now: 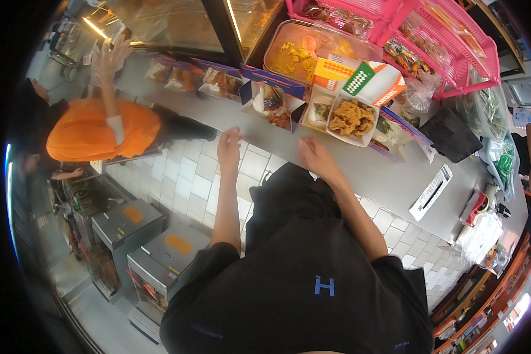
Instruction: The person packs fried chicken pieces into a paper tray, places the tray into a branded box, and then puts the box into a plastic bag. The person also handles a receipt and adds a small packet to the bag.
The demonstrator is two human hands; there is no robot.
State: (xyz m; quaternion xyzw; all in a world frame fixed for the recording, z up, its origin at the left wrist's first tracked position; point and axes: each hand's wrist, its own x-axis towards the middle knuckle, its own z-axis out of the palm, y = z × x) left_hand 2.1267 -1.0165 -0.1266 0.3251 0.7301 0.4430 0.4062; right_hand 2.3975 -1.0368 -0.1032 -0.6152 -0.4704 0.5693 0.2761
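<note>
My left hand (229,147) hangs over the front edge of the metal counter (218,115), its fingers loosely bent and apart, holding nothing. At the same edge my right hand (314,156) is raised, fingers slightly curled, also with nothing in it. Closest to the right hand stands an open paper box of fried chicken (352,118) with a green, white and orange lid. Beside it, another open box (319,111) has a yellow lid and a wrapped item inside. Between and beyond my hands is a blue-edged box (272,107) with food in it.
Several more food boxes (221,81) line the counter's left. Behind stands a tray of yellow pieces (289,52), with pink baskets (389,35) of packets. At right lie a black box (451,134) and a paper slip with a pen (430,192). A gloved co-worker in orange (100,130) works leftward.
</note>
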